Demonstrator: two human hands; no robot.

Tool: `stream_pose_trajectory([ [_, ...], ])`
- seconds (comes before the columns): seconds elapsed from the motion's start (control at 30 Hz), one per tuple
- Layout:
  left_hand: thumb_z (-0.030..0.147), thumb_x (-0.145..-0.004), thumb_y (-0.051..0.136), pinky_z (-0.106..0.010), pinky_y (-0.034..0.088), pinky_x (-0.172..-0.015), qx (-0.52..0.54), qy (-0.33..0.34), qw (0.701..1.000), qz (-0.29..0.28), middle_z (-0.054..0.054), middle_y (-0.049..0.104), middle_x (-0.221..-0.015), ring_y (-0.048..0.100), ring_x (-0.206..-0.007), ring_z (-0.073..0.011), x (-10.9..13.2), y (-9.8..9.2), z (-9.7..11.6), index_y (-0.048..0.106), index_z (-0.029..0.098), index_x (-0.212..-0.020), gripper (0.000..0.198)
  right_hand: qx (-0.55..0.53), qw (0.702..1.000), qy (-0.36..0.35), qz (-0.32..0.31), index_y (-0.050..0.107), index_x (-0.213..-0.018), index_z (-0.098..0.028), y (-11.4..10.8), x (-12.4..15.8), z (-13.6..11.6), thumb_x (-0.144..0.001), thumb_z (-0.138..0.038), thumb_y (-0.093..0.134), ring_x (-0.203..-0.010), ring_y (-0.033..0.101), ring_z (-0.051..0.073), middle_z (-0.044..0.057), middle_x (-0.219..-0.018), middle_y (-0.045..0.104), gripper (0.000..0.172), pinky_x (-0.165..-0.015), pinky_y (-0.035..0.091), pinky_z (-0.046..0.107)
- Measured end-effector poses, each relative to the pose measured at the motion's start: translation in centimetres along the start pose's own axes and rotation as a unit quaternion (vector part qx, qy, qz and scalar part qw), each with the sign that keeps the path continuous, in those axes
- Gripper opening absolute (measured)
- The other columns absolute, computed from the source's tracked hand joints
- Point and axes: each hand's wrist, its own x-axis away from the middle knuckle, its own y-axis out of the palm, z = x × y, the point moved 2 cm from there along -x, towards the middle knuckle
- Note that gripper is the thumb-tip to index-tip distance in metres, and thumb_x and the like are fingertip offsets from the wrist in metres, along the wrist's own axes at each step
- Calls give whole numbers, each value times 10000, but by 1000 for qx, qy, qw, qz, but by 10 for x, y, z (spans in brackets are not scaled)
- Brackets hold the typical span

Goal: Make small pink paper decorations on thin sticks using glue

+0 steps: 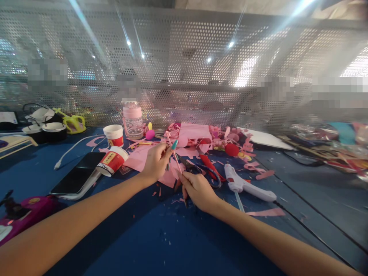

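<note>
A thin pink strip (177,162) stretches between my two hands above the table. Its upper end is pinched between the fingers of my left hand (156,163), whose thumb shows a teal nail. Lower down, my right hand (199,188) has its fingers closed around the other end. Pink paper (138,158) lies behind and beneath my left hand. Just beyond my right hand are dark-handled scissors (214,183) and a red tool (211,165), both partly covered.
A white hot glue gun (250,187) lies at right, its cord trailing away. Paper cups (113,161), a black phone (79,172) and a pink-lidded jar (132,122) stand or lie at left. Pink scraps (195,132) are heaped before a perforated metal screen (195,57).
</note>
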Motion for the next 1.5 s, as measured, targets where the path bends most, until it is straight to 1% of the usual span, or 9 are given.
stream_pose_trajectory([
  [0.23,264,-892,323,-257,355,-574,-142,84,986,38,-20,498,-633,475,-601,-135,4,1,-1,460,170,-650,294,14,1000,-6,3,395,-564,-208,0,0,0,-902,-284,297,-461,576,122,-9,-455,603,360,-546,407,221],
  [0.47,218,-883,312,-259,339,-540,-255,115,959,52,-45,520,-658,483,-593,-146,7,1,1,465,163,-665,271,10,1000,-12,0,408,-573,-206,0,1,0,-908,-294,282,-465,577,121,-7,-452,606,369,-556,411,215],
  [0.6,194,-874,320,-256,329,-527,-299,132,943,63,-55,534,-668,495,-601,-150,7,1,2,467,160,-668,255,11,1000,-13,-3,418,-580,-204,0,1,0,-910,-302,276,-468,578,119,-5,-460,612,373,-555,408,212],
  [0.87,170,-854,328,-259,302,-487,-323,145,933,65,-64,541,-680,494,-583,-154,8,1,3,473,158,-687,222,11,1000,-15,1,384,-550,-210,-1,2,-2,-911,-376,268,-460,568,117,-4,-453,604,414,-556,405,214],
  [1.0,164,-845,350,-258,284,-470,-347,165,920,78,-58,545,-678,491,-557,-139,8,1,4,478,158,-689,202,16,1000,-20,0,378,-554,-211,-1,2,-2,-912,-328,276,-466,568,119,-4,-456,603,390,-560,399,218],
  [1.23,169,-845,356,-252,285,-471,-352,167,918,69,-54,543,-705,498,-562,-133,9,1,3,502,154,-729,187,21,1000,-14,-2,388,-549,-209,-1,2,-3,-901,-282,293,-472,571,120,1,-465,604,373,-558,400,222],
  [1.3,178,-848,355,-249,290,-466,-359,189,912,62,-55,541,-709,500,-560,-130,11,2,5,509,152,-728,197,13,1000,-6,-2,410,-556,-206,-1,2,-2,-898,-272,299,-473,574,122,2,-463,605,366,-563,408,225],
  [1.4,174,-853,347,-242,316,-476,-358,250,899,32,-52,530,-677,510,-569,-129,17,4,8,518,154,-713,221,-18,1000,13,-7,451,-582,-201,-1,1,0,-894,-277,308,-460,575,123,-4,-449,596,351,-546,416,223],
  [1.5,180,-862,337,-233,355,-514,-331,279,901,-9,-50,529,-664,523,-599,-130,23,5,9,524,159,-713,240,-50,998,23,-13,471,-594,-197,0,1,2,-901,-324,300,-445,572,124,-8,-442,581,374,-517,417,222],
])
